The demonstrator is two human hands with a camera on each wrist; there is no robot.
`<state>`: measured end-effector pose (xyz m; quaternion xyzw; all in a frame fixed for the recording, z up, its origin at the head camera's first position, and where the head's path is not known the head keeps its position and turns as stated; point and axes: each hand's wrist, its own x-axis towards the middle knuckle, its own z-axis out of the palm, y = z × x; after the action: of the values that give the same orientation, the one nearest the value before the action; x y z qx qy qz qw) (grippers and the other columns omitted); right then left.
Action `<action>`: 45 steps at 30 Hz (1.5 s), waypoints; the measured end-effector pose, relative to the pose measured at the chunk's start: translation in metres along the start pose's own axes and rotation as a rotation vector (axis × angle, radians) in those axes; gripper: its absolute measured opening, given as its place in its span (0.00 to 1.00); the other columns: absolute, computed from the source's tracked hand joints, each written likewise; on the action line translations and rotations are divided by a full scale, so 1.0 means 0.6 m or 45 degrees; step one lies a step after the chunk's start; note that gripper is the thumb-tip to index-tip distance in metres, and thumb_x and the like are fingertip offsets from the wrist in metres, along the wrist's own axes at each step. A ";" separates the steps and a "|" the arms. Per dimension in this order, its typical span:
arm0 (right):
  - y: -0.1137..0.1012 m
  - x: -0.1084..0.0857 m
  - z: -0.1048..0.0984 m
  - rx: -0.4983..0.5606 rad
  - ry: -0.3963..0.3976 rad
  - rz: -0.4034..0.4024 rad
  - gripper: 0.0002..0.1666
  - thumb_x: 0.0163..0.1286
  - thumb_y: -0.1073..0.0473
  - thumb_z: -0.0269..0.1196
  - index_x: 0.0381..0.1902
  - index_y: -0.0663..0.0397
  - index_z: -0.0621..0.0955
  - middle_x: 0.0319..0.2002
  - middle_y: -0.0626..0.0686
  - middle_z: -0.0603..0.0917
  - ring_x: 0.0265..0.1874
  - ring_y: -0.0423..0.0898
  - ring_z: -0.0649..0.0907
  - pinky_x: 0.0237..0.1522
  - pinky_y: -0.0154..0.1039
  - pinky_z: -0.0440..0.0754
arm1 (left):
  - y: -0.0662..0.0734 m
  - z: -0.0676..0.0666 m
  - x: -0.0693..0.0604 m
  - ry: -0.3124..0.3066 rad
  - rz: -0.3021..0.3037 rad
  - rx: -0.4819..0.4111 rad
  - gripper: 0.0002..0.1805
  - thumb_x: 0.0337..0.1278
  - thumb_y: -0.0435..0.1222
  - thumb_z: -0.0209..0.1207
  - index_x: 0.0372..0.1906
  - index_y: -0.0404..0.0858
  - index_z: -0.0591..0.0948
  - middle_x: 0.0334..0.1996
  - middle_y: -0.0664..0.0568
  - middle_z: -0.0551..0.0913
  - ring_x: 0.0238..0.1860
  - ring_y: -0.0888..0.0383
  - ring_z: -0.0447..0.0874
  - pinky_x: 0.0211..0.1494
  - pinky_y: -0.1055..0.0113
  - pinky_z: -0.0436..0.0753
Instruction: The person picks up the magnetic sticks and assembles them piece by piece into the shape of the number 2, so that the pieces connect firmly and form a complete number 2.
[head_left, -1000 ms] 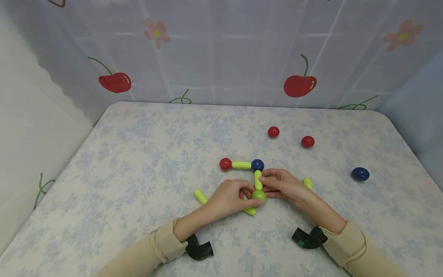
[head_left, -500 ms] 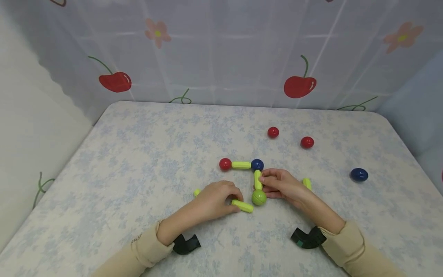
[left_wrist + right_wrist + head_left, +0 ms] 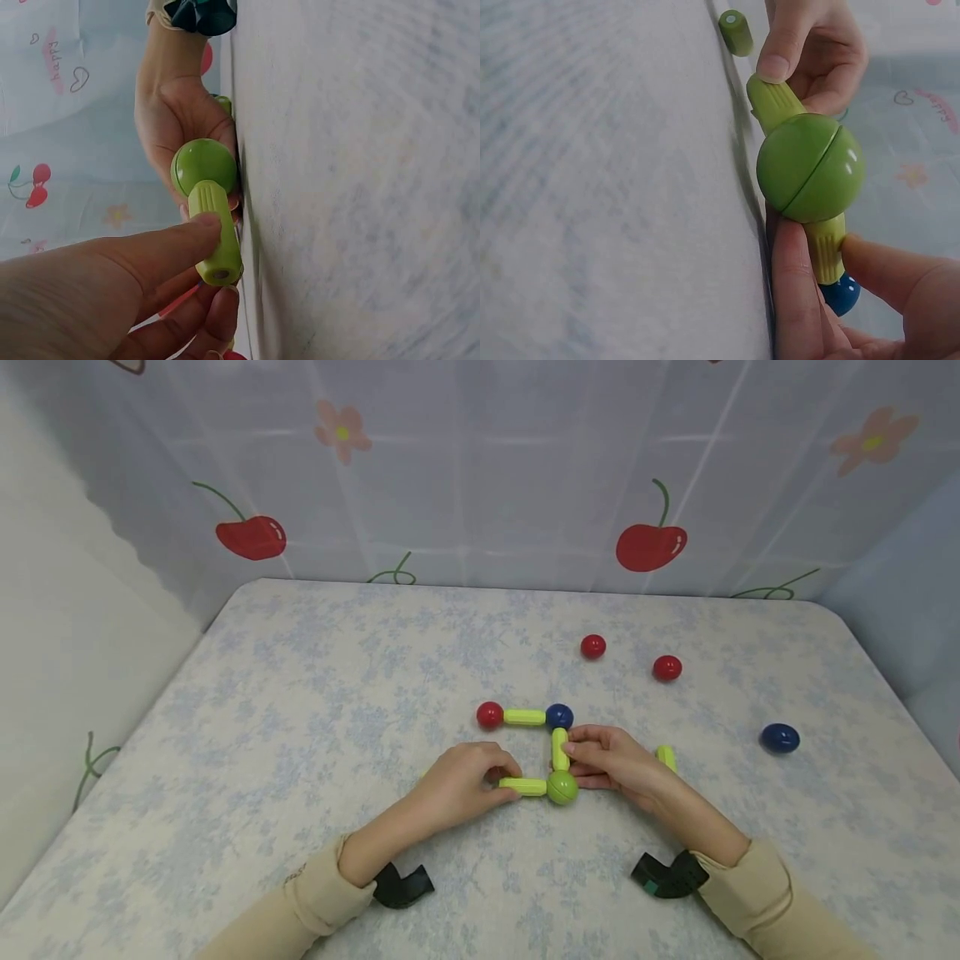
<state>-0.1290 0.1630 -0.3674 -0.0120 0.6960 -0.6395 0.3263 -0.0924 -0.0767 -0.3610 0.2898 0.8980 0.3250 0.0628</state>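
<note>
My left hand [image 3: 457, 783] pinches a yellow-green magnetic stick [image 3: 523, 787] between thumb and fingers. The stick's far end meets the green ball [image 3: 562, 787]; its near end shows a round metal-like disc in the left wrist view. With thumb and fingers, my right hand [image 3: 618, 764] holds a second stick [image 3: 560, 748], which runs from the green ball up to a blue ball [image 3: 559, 717]. From there a third stick [image 3: 524, 717] leads left to a red ball [image 3: 491, 716]. In the right wrist view, the green ball [image 3: 810, 166] hides part of the joint.
Two loose red balls [image 3: 593, 647] lie farther back, and a blue ball [image 3: 780, 738] lies at the right. One loose stick [image 3: 665, 757] is partly behind the right wrist. Another loose stick [image 3: 736, 32] shows near the left hand in the right wrist view. A curtain hangs behind the table.
My left hand let go of the green ball, took hold of a stick lying nearby, and brought it up level against the ball. The right hand stays in place.
</note>
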 end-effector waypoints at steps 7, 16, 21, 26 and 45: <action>0.001 -0.002 0.001 -0.089 0.019 -0.032 0.26 0.72 0.59 0.54 0.58 0.75 0.65 0.36 0.53 0.81 0.31 0.42 0.82 0.36 0.37 0.81 | -0.002 0.004 0.001 0.016 0.025 0.007 0.08 0.48 0.36 0.69 0.36 0.42 0.85 0.28 0.60 0.78 0.29 0.64 0.74 0.32 0.72 0.73; 0.002 -0.031 0.012 -0.797 0.221 -0.457 0.21 0.66 0.62 0.62 0.54 0.61 0.70 0.31 0.51 0.79 0.22 0.43 0.81 0.25 0.37 0.78 | -0.002 0.005 0.002 0.034 0.053 0.022 0.08 0.49 0.36 0.68 0.37 0.42 0.85 0.29 0.60 0.78 0.29 0.64 0.74 0.31 0.73 0.72; 0.005 -0.050 0.013 -0.927 0.027 -0.629 0.24 0.65 0.59 0.63 0.57 0.55 0.72 0.36 0.49 0.79 0.25 0.40 0.80 0.27 0.37 0.77 | -0.001 0.005 0.004 0.026 0.052 0.019 0.08 0.50 0.35 0.68 0.38 0.41 0.85 0.30 0.59 0.79 0.29 0.64 0.74 0.32 0.72 0.73; 0.012 -0.050 0.009 -0.966 -0.161 -0.686 0.23 0.65 0.52 0.63 0.57 0.48 0.77 0.38 0.45 0.75 0.29 0.41 0.74 0.30 0.35 0.74 | -0.001 0.004 0.003 0.027 0.047 0.009 0.09 0.50 0.35 0.68 0.39 0.40 0.86 0.30 0.58 0.79 0.29 0.63 0.74 0.32 0.72 0.73; 0.016 -0.040 0.010 -0.855 -0.159 -0.644 0.20 0.64 0.53 0.64 0.54 0.49 0.79 0.36 0.48 0.73 0.27 0.44 0.71 0.29 0.35 0.71 | -0.004 -0.067 0.050 -0.005 0.090 -0.005 0.11 0.56 0.35 0.64 0.44 0.36 0.84 0.35 0.53 0.82 0.34 0.62 0.77 0.37 0.69 0.76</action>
<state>-0.1033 0.1699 -0.3651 -0.3269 0.8196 -0.4354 0.1786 -0.1304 -0.0836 -0.3291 0.3219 0.8864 0.3284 0.0536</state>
